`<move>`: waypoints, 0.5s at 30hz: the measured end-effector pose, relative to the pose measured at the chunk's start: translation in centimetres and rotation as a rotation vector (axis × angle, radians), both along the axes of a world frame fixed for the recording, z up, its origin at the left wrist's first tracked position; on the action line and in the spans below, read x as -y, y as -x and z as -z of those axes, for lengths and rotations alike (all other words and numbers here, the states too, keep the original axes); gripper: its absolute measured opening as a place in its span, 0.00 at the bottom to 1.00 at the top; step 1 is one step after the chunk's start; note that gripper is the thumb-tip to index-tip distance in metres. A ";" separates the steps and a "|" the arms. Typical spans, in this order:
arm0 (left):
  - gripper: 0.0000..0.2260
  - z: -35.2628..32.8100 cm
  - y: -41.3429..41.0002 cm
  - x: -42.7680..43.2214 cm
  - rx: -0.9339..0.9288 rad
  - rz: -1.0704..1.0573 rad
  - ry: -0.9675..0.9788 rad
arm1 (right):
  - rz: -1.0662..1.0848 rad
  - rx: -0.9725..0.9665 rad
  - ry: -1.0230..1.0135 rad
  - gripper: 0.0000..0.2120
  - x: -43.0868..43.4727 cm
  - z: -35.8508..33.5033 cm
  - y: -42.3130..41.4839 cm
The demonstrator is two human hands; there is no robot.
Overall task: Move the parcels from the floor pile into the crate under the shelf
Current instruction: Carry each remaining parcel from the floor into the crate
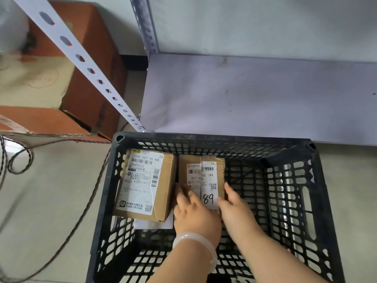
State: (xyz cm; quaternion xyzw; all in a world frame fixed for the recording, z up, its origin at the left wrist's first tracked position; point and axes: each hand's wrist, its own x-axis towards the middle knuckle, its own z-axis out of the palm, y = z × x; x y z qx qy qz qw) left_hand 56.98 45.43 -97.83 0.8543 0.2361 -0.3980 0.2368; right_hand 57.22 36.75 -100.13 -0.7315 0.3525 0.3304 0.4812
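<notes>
A black plastic lattice crate (306, 201) stands on the floor in front of a low white shelf board (255, 94). Inside it, at the left, lies a larger brown parcel (142, 184) with a white shipping label. Beside it sits a smaller brown parcel (202, 172) with two labels, one marked "89". My left hand (193, 211) grips the near left side of this small parcel, a pale bangle on its wrist. My right hand (236, 207) grips the parcel's near right side. Both hands reach down into the crate. A white flat item (152, 224) peeks out under the larger parcel.
A perforated white shelf post (85, 64) slants across the upper left, with a second post (145, 25) by the wall. Orange and tan cartons (89, 64) stand left of the shelf. A twisted cable (61, 231) lies on the tile floor beside the crate.
</notes>
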 end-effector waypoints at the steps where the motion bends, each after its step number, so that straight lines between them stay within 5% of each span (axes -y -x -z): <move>1: 0.32 0.0 0.0 0.0 -0.002 0.015 -0.002 | -0.006 -0.005 -0.001 0.26 0.0 0.0 -0.1; 15: 0.35 0.6 0.7 -0.5 0.009 0.119 -0.017 | 0.022 0.056 -0.031 0.26 -0.4 -0.3 0.5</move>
